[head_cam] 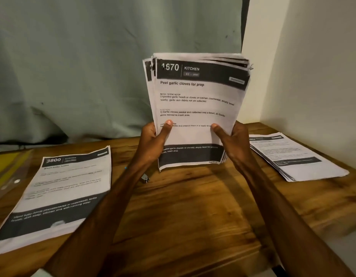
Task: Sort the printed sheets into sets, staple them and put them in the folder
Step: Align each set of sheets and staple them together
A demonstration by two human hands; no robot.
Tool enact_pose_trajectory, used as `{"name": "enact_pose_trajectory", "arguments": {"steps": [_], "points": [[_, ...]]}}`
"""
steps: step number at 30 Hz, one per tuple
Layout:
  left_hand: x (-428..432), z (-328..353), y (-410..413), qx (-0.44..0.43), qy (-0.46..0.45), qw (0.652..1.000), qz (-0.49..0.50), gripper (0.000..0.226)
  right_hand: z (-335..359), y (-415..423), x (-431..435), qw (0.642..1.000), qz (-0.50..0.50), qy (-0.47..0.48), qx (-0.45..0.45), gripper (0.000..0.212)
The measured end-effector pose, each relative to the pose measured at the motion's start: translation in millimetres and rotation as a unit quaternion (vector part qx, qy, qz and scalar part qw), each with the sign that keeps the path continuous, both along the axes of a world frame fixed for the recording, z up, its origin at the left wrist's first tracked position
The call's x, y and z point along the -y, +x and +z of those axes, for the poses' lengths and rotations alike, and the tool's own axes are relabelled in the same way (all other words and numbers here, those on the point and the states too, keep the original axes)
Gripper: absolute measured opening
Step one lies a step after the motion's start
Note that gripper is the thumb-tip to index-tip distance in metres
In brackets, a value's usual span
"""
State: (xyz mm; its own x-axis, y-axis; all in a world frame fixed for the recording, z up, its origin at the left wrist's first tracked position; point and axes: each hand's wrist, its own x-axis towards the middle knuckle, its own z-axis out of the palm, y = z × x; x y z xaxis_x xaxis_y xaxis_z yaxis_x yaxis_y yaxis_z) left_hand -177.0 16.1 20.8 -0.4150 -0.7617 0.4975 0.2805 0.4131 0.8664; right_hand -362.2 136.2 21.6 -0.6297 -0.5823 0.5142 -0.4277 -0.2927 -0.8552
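I hold the stack of printed sheets (195, 108) upright in both hands, its long axis standing up from the bench (183, 206), lower edge close over the wood; whether it touches I cannot tell. My left hand (155, 136) grips the lower left side, thumb across the front sheet; my right hand (233, 142) grips the lower right likewise. The left pile (59, 192) lies flat by the left edge, nearer my left hand; the right pile (297, 156) lies at the far right corner. The front sheet reads Kitchen, like the left pile's top, so I judge it goes left.
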Motion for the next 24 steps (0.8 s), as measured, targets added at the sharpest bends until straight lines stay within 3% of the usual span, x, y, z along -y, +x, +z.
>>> {"name": "enact_pose_trajectory", "arguments": {"steps": [5, 10, 15, 19, 24], "points": [[-4.4, -12.6, -12.1, -0.012, 0.023, 1.0, 0.01, 0.031, -17.1, -7.4, -6.8, 1.0, 0.012, 0.01, 0.017, 0.029], [-8.5, -1.0, -21.4, -0.016, 0.005, 0.999, 0.047, 0.015, -11.0, -2.8, -4.4, 1.0, 0.013, 0.0, 0.007, 0.025], [-14.4, 9.2, -17.1, -0.014, 0.002, 0.999, 0.051, 0.014, -6.2, -1.0, -7.0, 1.0, 0.011, -0.005, 0.013, 0.028], [-17.8, 16.7, -8.6, -0.018, 0.008, 0.998, 0.061, 0.019, -2.8, -1.1, -9.1, 1.0, -0.006, 0.016, -0.001, 0.041], [-18.7, 67.4, -5.4, -0.059, -0.029, 0.992, 0.105, 0.031, 35.8, 1.3, -13.1, 0.999, -0.025, -0.004, -0.033, 0.031]]}}
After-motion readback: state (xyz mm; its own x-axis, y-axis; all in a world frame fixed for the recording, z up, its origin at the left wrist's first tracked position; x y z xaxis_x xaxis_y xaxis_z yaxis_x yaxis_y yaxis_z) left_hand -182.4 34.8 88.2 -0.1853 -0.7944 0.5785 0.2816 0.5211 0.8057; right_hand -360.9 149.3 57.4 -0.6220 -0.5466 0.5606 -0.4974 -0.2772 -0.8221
